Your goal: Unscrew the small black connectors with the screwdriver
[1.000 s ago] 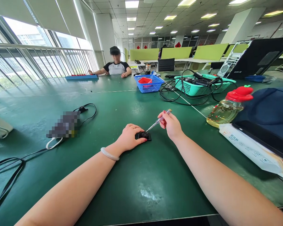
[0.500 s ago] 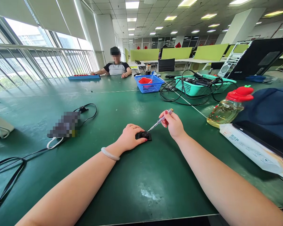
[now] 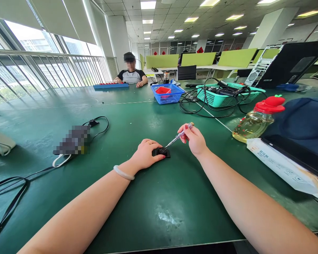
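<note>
On the green table (image 3: 148,197), a small black part (image 3: 163,151) lies flat, its exact kind too small to make out. My left hand (image 3: 146,155) grips it from the left, thumb at the near side and fingers at the far side. In my right hand (image 3: 195,141) is a slim screwdriver (image 3: 178,137) with a clear handle, pinched between thumb and fingers. It slants down to the left, and its metal tip meets the top of the black part. A pale bangle (image 3: 123,173) circles my left wrist.
Left lies a blurred-out dark device (image 3: 73,140) with cables. Beyond are a blue basket (image 3: 167,100) and a green basket (image 3: 219,102) with black cables. A red-capped bottle (image 3: 251,125) and a white packet (image 3: 283,165) are at right. Another person (image 3: 131,76) sits across, beside a blue tray (image 3: 111,86).
Across the table, the blue tray has slid to the right along with the other person's hand. My hands, the screwdriver and the black part look almost the same.
</note>
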{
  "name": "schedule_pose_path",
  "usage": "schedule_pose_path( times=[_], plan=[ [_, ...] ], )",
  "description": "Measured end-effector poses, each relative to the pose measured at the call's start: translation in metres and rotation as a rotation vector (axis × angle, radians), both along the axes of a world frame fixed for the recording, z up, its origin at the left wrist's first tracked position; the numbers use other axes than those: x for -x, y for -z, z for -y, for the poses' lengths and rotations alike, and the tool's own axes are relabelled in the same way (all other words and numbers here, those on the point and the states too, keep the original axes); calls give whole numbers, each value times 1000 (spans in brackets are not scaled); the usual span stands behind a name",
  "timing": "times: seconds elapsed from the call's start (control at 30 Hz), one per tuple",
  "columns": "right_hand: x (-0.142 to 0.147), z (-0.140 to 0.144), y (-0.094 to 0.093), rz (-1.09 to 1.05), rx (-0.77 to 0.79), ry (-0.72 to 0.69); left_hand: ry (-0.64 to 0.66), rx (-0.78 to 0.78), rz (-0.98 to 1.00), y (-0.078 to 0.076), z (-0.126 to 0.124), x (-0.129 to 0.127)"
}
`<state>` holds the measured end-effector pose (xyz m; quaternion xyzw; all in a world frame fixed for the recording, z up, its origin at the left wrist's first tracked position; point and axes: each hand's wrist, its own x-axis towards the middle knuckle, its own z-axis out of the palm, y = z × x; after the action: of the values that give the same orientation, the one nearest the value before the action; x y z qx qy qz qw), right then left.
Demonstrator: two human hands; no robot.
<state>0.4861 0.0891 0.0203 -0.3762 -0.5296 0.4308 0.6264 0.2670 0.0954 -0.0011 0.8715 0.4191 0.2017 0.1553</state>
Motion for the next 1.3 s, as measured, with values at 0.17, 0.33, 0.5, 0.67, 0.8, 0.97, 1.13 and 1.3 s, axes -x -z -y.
schedule_pose_path(
  times=[0.17, 0.33, 0.5, 0.67, 0.8, 0.97, 1.13, 1.3],
  plan=[
    [-1, -1, -1, 52, -1, -11, -7, 0, 5, -1, 0, -1],
    [2, -6, 1, 65, 2, 48, -8, -5, 11, -1, 1, -1],
    [5, -10, 5, 5, -7, 143, -16, -15, 10, -1, 1, -1],
    [2, -9, 7, 86, -40, 145, -11, -19, -3, -1, 0, -1],
    [-2, -11, 9, 10, -37, 99, -15, -18, 0, -1, 0, -1],
    [-10, -16, 10, -62, 37, 80, -21, -19, 8, 0, 1, -1],
    [-14, -18, 12, -62, 66, 106, -22, -22, 2, 0, 1, -1],
    [-14, -18, 11, -58, 79, 106, -19, -18, -7, 0, 1, -1]
  ],
)
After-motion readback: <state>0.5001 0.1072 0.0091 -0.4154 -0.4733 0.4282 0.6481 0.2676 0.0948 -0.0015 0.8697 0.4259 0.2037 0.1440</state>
